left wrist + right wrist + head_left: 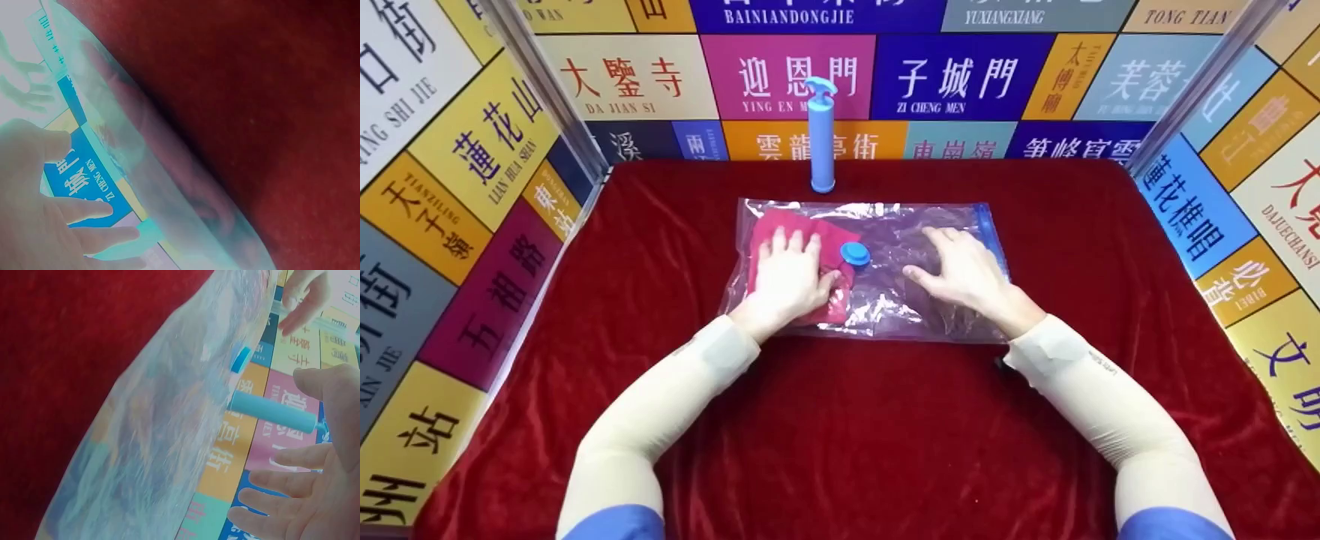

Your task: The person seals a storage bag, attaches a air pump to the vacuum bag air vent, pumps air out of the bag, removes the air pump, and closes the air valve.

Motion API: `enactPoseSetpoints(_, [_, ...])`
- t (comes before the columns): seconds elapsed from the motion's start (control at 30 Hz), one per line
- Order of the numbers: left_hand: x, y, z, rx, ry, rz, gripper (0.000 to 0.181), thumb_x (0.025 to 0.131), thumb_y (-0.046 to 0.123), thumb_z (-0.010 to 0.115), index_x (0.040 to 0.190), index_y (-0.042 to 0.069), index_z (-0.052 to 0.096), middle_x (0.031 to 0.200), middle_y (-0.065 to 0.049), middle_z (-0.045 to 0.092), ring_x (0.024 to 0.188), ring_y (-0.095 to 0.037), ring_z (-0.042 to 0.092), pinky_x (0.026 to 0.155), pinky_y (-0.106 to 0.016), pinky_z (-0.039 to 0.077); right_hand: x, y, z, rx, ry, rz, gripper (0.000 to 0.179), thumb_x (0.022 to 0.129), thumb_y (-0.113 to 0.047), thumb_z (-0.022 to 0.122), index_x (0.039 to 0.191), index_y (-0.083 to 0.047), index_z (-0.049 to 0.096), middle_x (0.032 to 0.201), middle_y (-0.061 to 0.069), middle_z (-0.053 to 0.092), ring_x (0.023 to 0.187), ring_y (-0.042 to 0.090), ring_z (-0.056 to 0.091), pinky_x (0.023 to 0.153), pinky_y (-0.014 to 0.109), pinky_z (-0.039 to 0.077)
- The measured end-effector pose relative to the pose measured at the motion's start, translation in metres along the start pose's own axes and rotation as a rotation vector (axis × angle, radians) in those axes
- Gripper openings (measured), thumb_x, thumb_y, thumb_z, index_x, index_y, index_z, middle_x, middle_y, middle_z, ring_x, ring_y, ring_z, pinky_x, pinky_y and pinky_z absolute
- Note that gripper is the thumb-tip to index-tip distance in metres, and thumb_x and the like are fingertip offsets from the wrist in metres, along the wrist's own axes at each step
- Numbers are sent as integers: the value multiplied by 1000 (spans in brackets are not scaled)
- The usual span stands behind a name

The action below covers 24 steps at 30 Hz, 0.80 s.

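A clear plastic vacuum storage bag [885, 315] lies flat, with a blue zip edge [988, 232] along its right side and a round blue valve cap [855, 253] near its middle. Inside its left part is a pinkish-red folded cloth [829, 231]. My left hand [789, 271] is over the cloth, fingers spread. Over the bag's right part, near the zip edge, is my right hand [969, 268], thumb held out and fingers extended. Both wrist views show a gap between the hand and the bag's top. Neither hand holds anything.
A light blue hand pump [822, 146] stands upright behind the bag, its handle on top. Dark red velvet cloth [870, 435] covers the table. Colourful panels with printed characters [795, 75] enclose the back and both sides, with metal posts [547, 82] at the corners.
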<state>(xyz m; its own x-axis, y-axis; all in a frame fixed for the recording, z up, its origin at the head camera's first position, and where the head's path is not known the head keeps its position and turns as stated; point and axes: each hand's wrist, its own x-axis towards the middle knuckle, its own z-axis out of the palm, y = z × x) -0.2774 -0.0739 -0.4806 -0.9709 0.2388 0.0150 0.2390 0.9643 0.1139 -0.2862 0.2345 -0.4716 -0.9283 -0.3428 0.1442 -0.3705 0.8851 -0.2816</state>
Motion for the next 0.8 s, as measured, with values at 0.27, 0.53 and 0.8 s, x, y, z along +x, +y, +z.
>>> enactPoseSetpoints(0.27, [-2,-2,0,11,-9,10,84,109,62,59,172,9,42,178,-24,43,170,-52,30,138,-74,27,-1,21,-4,13,-7,55,81,102,-54,71,161,-1,54,161,29,61,151,51,58,121,71,52])
enactPoseSetpoints(0.53, [-3,6,4,20,-30,12,81,109,61,58,172,11,44,178,-23,43,170,-52,32,135,-82,23,0,42,-9,33,14,104,74,100,-48,75,156,-2,60,154,30,67,140,53,66,111,72,57])
enactPoseSetpoints(0.8, [-4,13,6,-11,-54,59,77,110,58,59,170,10,47,177,-25,44,169,-51,35,134,-78,31,-2,63,-12,-3,26,170,71,96,-42,78,152,-1,63,142,31,71,127,56,70,100,72,60])
